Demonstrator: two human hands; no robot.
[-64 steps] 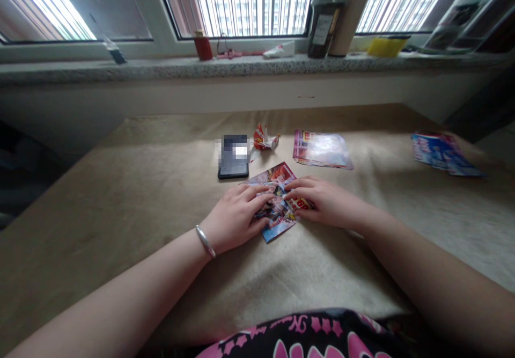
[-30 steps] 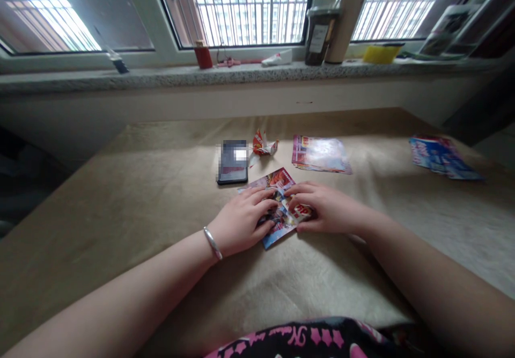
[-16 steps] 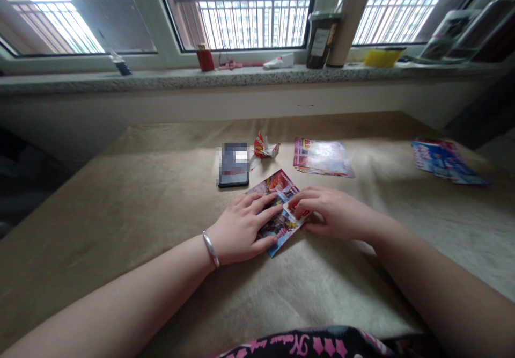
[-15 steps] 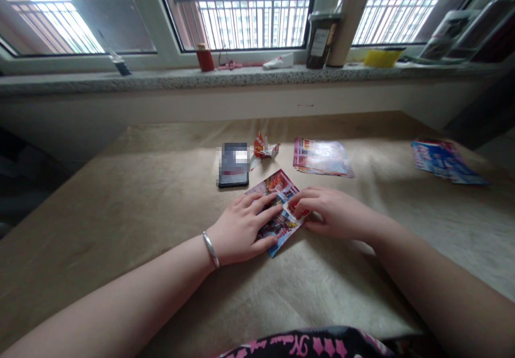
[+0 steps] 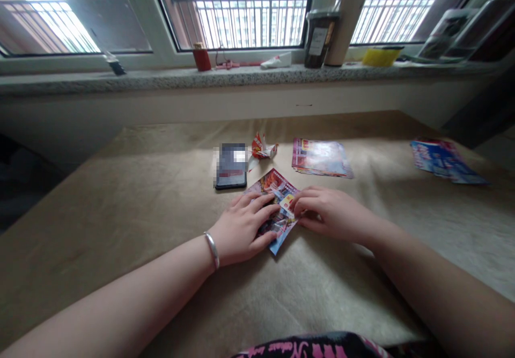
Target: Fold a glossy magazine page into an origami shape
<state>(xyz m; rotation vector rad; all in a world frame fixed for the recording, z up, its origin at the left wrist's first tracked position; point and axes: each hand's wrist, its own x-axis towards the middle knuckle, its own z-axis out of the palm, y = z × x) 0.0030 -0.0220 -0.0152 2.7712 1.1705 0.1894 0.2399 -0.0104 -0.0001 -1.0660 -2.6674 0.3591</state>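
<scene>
Though corner-on, leaflet (image 5: 284, 224), long axis unclear.

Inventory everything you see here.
sheet: 1, multicoloured, under left hand
phone: 1, black, on table
folded paper: 1, red and white, beside phone
sheet stack: 1, pinkish, beyond right hand
leaflets: several, mostly blue, table's right
table: 1, tan, below sill
sill: 1, grey, below windows
windows: 3, bright, back
railing: 1, dark, outside
container: 1, red, sill
tube: 1, white, sill
jar: 1, dark, sill
unclear items: several, mixed colours, sill
shirt: 1, black and pink, bottom
bangle: 1, silver, left wrist
left hand: 1, bare, on sheet
right hand: 1, bare, at sheet's edge
</scene>
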